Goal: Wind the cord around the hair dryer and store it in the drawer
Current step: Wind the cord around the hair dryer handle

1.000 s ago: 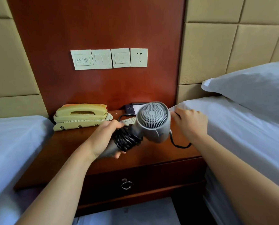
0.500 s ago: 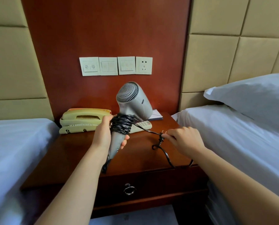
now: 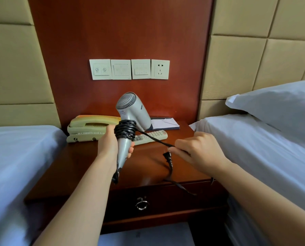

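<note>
My left hand [image 3: 109, 144] grips the handle of the grey hair dryer [image 3: 132, 110], which stands upright above the nightstand with its grille facing up and left. Several turns of black cord [image 3: 126, 130] are wound around the top of the handle. A free length runs right to my right hand [image 3: 197, 151], which pinches the cord near the plug [image 3: 167, 155]. The plug dangles just left of my fingers, and a loop of cord hangs down over the nightstand's front edge. The drawer [image 3: 165, 199] below is closed, with a metal ring pull [image 3: 142, 205].
On the wooden nightstand [image 3: 77, 166] sit a yellowish telephone [image 3: 89, 126], a white remote control [image 3: 151, 136] and a notepad [image 3: 164, 123]. Wall switches and a socket [image 3: 160, 69] are above. Beds with white sheets flank both sides, with a pillow [image 3: 281, 105] at right.
The dryer has swung from lying sideways to standing upright. My right hand has drawn the cord out to the right, and the plug now hangs near its fingers.
</note>
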The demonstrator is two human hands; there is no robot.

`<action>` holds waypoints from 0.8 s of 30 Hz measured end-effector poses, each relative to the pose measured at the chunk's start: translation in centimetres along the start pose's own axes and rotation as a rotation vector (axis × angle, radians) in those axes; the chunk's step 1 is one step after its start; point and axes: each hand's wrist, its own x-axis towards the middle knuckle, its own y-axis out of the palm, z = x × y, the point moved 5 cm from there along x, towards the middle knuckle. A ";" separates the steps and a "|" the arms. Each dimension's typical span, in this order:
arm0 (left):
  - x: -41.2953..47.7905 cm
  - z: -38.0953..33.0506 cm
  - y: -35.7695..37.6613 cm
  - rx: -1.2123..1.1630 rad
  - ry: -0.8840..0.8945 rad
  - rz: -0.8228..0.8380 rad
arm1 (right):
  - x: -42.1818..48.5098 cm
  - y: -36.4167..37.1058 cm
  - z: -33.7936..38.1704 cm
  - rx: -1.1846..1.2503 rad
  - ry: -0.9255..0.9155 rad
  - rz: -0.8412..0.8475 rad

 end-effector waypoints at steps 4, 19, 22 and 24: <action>0.1 0.4 -0.5 0.042 -0.002 -0.084 | 0.2 -0.3 0.7 0.036 -0.017 -0.049; 0.2 1.2 0.2 0.215 0.040 -0.203 | 3.4 -0.4 5.4 0.123 -0.029 -0.080; -0.2 1.3 0.6 0.223 0.025 -0.214 | 3.5 0.0 6.0 0.164 -0.044 0.024; -0.4 1.3 1.0 0.201 0.010 -0.197 | 3.5 0.3 6.2 0.188 -0.054 0.105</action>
